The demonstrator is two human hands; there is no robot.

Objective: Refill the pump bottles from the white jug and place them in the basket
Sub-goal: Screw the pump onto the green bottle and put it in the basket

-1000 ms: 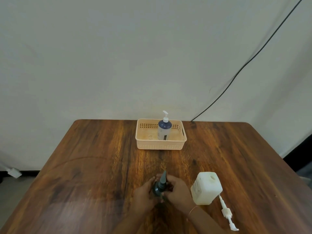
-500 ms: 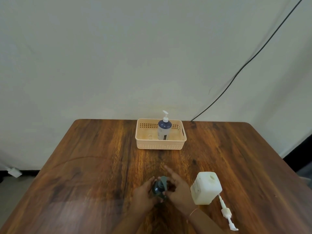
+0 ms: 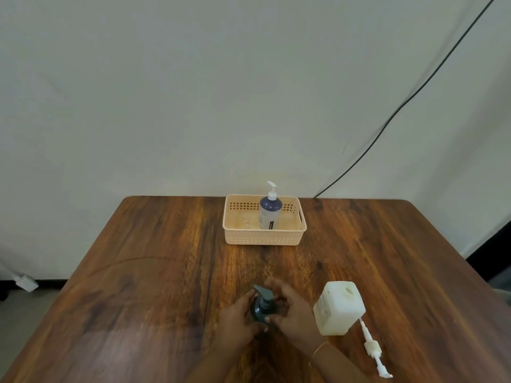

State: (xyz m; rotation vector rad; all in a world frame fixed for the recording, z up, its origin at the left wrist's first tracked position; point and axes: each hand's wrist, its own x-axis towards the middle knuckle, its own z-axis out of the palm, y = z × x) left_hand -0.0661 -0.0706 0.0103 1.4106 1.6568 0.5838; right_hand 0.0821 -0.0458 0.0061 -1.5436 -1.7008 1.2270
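Nearest me, at about six o'clock on the counter (image 3: 166, 272), my left hand (image 3: 237, 320) wraps the body of the dark pump bottle (image 3: 261, 310) to keep it upright and stop it turning, fingers closed on its left side. My right hand (image 3: 293, 313) curls around the bottle's neck and collar, fingers closed there under the grey pump head (image 3: 262, 291), which points toward ten o'clock; I judge I'm twisting the pump at its threads, though which way I can't tell. Just beside my right hand, at about four o'clock, the white jug (image 3: 338, 310) stands tilted in this view with its mouth open on top, kept near so pouring is a short reach. Its own white pump (image 3: 372, 349) lies flat on the counter at its near right, parked clear of the work. Farther off, at twelve o'clock near the counter's back edge, the peach basket (image 3: 262, 239) holds one blue pump bottle (image 3: 269, 214) standing upright at its middle right, so room remains on the left for this one. Beyond, a black cable (image 3: 414, 92) runs down the wall.
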